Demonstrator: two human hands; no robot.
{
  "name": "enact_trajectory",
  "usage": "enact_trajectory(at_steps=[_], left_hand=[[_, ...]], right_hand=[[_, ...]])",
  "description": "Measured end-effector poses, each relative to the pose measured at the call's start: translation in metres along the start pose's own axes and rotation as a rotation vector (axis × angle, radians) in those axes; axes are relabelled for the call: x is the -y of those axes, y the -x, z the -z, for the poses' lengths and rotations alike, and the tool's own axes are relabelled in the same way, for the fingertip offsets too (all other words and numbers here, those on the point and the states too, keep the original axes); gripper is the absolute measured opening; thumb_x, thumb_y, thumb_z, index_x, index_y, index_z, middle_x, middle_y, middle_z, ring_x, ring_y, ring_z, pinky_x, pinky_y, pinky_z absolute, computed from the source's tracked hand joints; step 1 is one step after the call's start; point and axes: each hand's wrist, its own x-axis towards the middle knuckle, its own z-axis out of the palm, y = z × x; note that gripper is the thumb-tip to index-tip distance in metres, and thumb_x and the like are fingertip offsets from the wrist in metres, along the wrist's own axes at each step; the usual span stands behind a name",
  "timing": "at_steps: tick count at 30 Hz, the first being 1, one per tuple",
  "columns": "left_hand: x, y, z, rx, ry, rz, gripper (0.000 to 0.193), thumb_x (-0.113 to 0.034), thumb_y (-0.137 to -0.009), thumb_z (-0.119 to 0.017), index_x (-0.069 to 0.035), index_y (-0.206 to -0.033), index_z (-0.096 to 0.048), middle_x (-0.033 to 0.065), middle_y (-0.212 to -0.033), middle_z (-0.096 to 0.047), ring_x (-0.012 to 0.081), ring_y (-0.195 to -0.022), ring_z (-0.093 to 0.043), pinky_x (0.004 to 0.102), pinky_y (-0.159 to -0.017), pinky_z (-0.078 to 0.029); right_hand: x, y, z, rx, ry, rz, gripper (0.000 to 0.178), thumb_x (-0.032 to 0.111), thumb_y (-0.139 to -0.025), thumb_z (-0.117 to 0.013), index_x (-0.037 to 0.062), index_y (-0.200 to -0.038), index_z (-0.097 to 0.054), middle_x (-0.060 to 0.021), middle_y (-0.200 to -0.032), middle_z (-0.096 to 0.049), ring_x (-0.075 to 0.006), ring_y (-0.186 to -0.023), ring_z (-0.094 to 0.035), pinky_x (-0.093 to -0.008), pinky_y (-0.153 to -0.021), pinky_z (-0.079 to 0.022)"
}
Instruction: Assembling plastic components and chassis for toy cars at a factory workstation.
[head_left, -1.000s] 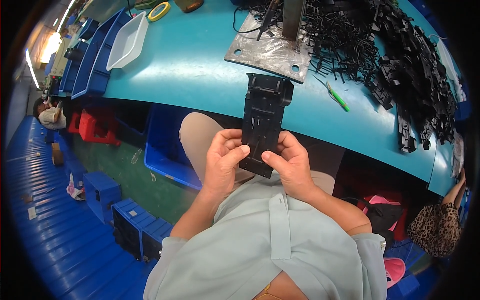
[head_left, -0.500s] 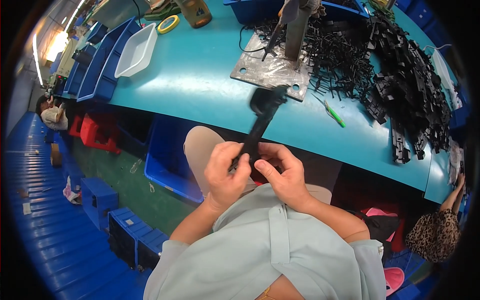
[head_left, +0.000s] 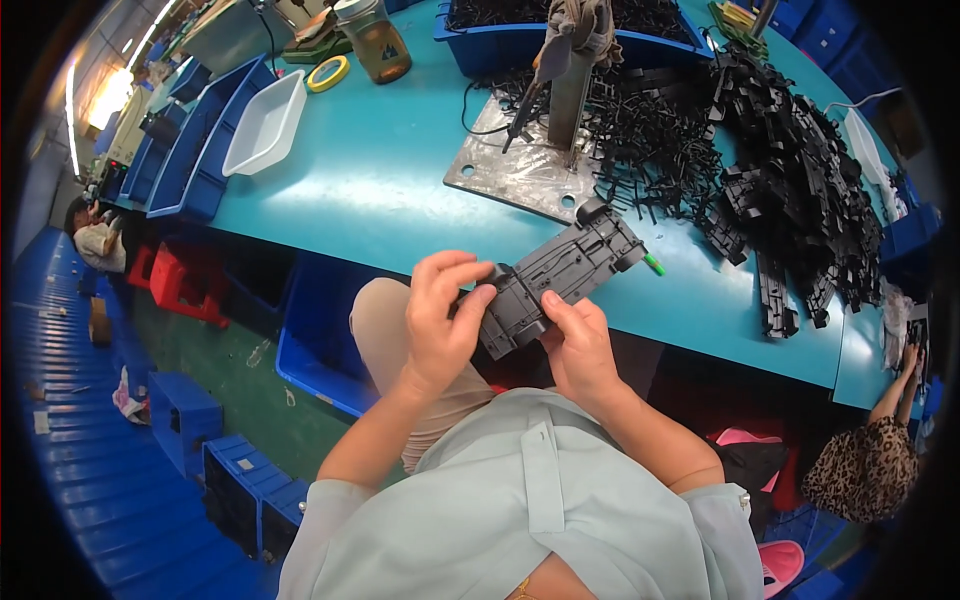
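Note:
A black toy car chassis (head_left: 568, 268) with wheels at its corners is held in front of my body, over the table's near edge. Its flat side with moulded detail faces up, and it slants up to the right. My right hand (head_left: 582, 358) grips its lower edge, thumb on top, the other fingers hidden beneath. At its left end, my left hand (head_left: 440, 318) is closed on the corner by a wheel, thumb and fingers bent around it. Behind the chassis's far end, a green pen-like tool (head_left: 654, 264) shows only in part.
On the teal table (head_left: 350, 170) stands a metal base plate (head_left: 520, 180) with an upright post. Small black parts (head_left: 660, 140) and stacked black chassis pieces (head_left: 800, 200) lie to the right. A white tray (head_left: 265, 125), yellow tape roll (head_left: 328, 73) and bottle (head_left: 377, 45) sit left. A co-worker (head_left: 865, 455) is at right.
The chassis was edge-on and blurred, pointing away; now it is turned flat side up and tilted right. My left hand has shifted to its left end. The view has shifted slightly.

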Motion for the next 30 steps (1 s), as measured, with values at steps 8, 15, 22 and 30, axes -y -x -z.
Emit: enact_trajectory(at_steps=[8, 15, 22, 30], left_hand=[[0.029, -0.019, -0.007, 0.250, 1.081, 0.857, 0.030, -0.021, -0.094, -0.055, 0.005, -0.107, -0.059, 0.0081, -0.096, -0.064, 0.0132, -0.083, -0.062, 0.0272, -0.075, -0.052], [0.047, -0.044, -0.014, 0.228, 1.135, 0.896, 0.031, -0.025, -0.095, -0.052, 0.002, -0.110, -0.056, 0.0100, -0.104, -0.063, 0.0174, -0.091, -0.063, 0.0335, -0.083, -0.051], [0.065, -0.077, -0.014, 0.215, 1.127, 0.955, 0.034, -0.029, -0.096, -0.048, -0.001, -0.114, -0.054, 0.0102, -0.106, -0.063, 0.0207, -0.095, -0.062, 0.0365, -0.082, -0.051], [0.082, -0.102, -0.023, 0.256, 1.055, 0.959, 0.036, -0.033, -0.095, -0.046, -0.004, -0.115, -0.053, 0.0097, -0.103, -0.064, 0.0209, -0.089, -0.063, 0.0354, -0.073, -0.051]], right_hand=[[0.010, -0.023, 0.012, 0.058, 0.041, -0.094, 0.020, 0.013, -0.092, -0.052, -0.0025, -0.102, -0.062, -0.0086, -0.099, -0.065, -0.0169, -0.091, -0.061, -0.0339, -0.079, -0.049], [0.013, -0.051, 0.008, 0.067, 0.089, -0.091, 0.020, 0.014, -0.092, -0.052, -0.0011, -0.103, -0.061, -0.0088, -0.101, -0.064, -0.0174, -0.091, -0.060, -0.0354, -0.079, -0.049], [0.015, -0.084, -0.002, 0.074, 0.108, -0.064, 0.017, 0.008, -0.087, -0.058, -0.0014, -0.100, -0.061, -0.0086, -0.099, -0.064, -0.0176, -0.090, -0.060, -0.0343, -0.075, -0.051], [0.012, -0.114, 0.003, 0.074, 0.108, -0.025, 0.018, 0.004, -0.083, -0.059, -0.0004, -0.100, -0.061, -0.0084, -0.097, -0.065, -0.0181, -0.086, -0.061, -0.0326, -0.073, -0.051]])
